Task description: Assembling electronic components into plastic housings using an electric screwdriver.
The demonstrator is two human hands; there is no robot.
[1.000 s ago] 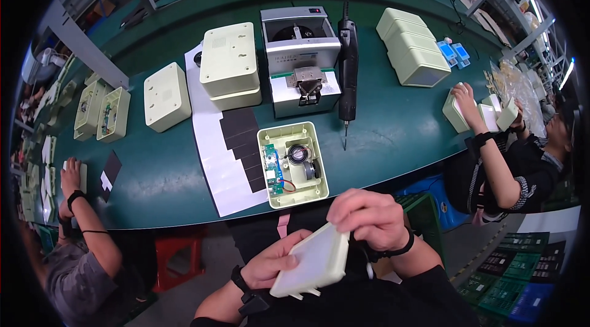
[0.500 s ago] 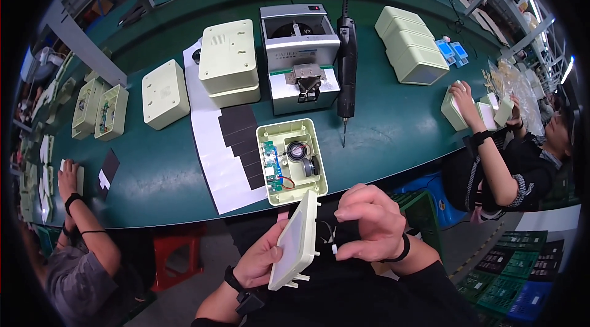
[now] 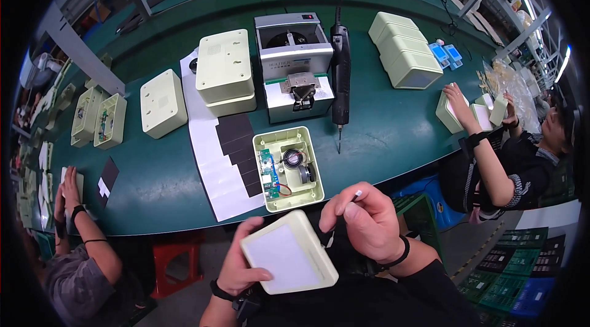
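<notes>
My left hand (image 3: 241, 265) grips a pale green plastic cover (image 3: 289, 253) by its left edge, thumb on the white front panel. Just right of it my right hand (image 3: 372, 225) pinches a small white plug (image 3: 357, 194) between thumb and fingertips. A thin lead runs from near the cover's edge toward those fingers; part of it is hidden. Beyond both hands an open pale green housing (image 3: 319, 187) lies at the table's front edge. Inside it are a green circuit board (image 3: 266, 170), a round black speaker (image 3: 293, 159), a second dark round part (image 3: 306, 173) and coloured wires.
Behind the housing stand a grey screw feeder (image 3: 298, 60) and a black electric screwdriver (image 3: 340, 75), bit downward. Closed housings (image 3: 224, 60) sit on the left, a row of cases (image 3: 405, 50) on the right. Co-workers' hands (image 3: 461, 106) (image 3: 69, 189) work at both sides.
The cover has turned from edge-on to show its white front, and my left hand has shifted slightly left. My right hand has closed on the plug and raised it.
</notes>
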